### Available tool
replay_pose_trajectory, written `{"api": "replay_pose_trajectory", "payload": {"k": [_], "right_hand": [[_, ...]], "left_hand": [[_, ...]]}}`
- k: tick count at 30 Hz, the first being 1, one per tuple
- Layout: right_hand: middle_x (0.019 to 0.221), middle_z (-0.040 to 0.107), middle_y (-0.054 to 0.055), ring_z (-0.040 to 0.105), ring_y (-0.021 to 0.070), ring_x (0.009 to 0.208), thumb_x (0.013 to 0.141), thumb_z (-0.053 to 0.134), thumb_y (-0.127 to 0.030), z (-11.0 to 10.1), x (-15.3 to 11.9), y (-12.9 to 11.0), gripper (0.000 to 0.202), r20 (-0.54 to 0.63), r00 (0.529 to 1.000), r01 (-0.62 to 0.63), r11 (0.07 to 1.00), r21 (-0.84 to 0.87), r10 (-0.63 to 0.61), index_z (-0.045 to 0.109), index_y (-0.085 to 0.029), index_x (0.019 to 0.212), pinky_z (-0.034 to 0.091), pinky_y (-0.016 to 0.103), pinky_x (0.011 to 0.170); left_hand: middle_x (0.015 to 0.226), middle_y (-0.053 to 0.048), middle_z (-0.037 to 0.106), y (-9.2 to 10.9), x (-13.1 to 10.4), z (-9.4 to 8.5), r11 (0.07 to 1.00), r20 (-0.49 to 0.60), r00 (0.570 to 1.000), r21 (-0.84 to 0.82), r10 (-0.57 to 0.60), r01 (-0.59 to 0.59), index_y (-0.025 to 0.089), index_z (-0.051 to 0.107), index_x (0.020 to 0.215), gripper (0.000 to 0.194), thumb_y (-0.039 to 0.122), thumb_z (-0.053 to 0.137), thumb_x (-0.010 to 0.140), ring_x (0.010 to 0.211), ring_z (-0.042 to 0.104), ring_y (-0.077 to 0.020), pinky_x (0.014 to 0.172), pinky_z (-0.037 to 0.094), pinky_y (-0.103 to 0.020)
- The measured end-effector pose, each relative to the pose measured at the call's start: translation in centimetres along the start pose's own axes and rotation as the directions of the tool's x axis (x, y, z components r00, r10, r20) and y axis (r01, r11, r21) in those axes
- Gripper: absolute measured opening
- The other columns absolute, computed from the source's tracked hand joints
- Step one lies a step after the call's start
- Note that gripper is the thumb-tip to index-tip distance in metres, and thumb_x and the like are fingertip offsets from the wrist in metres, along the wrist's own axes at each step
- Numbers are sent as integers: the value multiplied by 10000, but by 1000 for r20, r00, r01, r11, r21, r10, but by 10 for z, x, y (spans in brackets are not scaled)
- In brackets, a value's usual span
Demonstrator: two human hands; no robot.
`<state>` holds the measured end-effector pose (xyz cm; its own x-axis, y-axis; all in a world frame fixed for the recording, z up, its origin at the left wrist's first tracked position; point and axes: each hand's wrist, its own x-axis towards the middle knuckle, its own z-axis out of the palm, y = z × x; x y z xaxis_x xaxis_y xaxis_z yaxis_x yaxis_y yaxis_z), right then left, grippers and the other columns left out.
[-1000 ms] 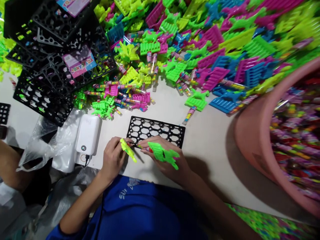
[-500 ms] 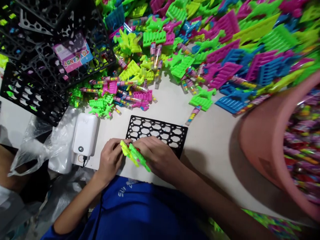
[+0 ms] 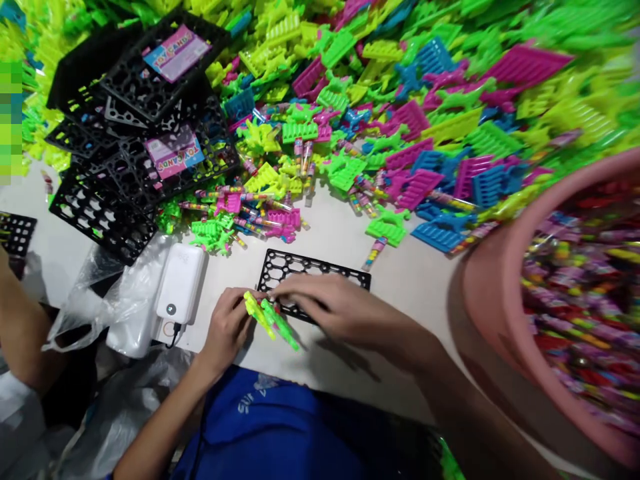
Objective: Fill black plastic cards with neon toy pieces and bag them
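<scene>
The yellow toy (image 3: 259, 315) and green toy (image 3: 280, 327) are near the centre, side by side at the near-left corner of the black grid (image 3: 320, 263). The left hand (image 3: 230, 328) has its fingers bunched beside the yellow one; one cannot tell whether they are clamped on it or on the grid. The right hand (image 3: 330, 303) reaches over the grid, its fingertips close to the green toy; whether they pinch anything is hidden. The toys could tip or fall if their lower ends are badly seated, and a brush from the right fingers could knock the green one askew. By count: two toys at the hands, one grid under them, one white power bank (image 3: 183, 283) to the left, one pink tub (image 3: 493, 287) to the right, two printed labels (image 3: 176, 52) far left; the far heap (image 3: 345, 107) is too jumbled to count.
</scene>
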<state>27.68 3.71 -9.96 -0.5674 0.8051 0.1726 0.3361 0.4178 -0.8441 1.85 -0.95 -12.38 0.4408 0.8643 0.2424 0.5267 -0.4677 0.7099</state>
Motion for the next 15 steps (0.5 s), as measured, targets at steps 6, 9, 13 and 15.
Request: {"api": "replay_pose_trajectory", "payload": {"k": [6,9,13,15], "right_hand": [[1631,589,155,538,374,1466,902,452,65,-23,51,37,691,-322,947,-160,858,-488,-6,597,-178,1532,452,599,1193],[1742,463,153,522,357,1456,909,425,72,-17,65,52,772,-229,973,-128,804,-580,-10,441,-140,1651,449,569,1168],[1607,609,152,564,361,1341,953,443,42,-17,66,50,680,-254,967,-157,742,-652,-19,488,-159,1601,462,541,1075],[1427,702,166,579,372,1281,981,457,4,-20,63,46,562,-302,953,-200,707,-678,-20,579,-170,1502,470,541,1033]], "left_hand": [[1217,-124,770,-5,2,-3,1000,36,999,-20,16,-15,263,701,1394,333,213,543,1105,1085,724,-249,921,591,-396],[1215,-114,776,-6,3,-3,1000,43,999,-25,13,-12,274,712,1384,329,206,572,1095,1072,724,-248,912,583,-393],[1229,-109,779,-6,4,-3,999,44,999,-25,23,-22,274,711,1382,329,191,597,1086,1074,720,-240,920,574,-391],[1233,-111,782,-7,4,-3,999,43,999,-28,33,-32,267,711,1378,323,191,595,1087,1077,722,-241,923,573,-394]]}}
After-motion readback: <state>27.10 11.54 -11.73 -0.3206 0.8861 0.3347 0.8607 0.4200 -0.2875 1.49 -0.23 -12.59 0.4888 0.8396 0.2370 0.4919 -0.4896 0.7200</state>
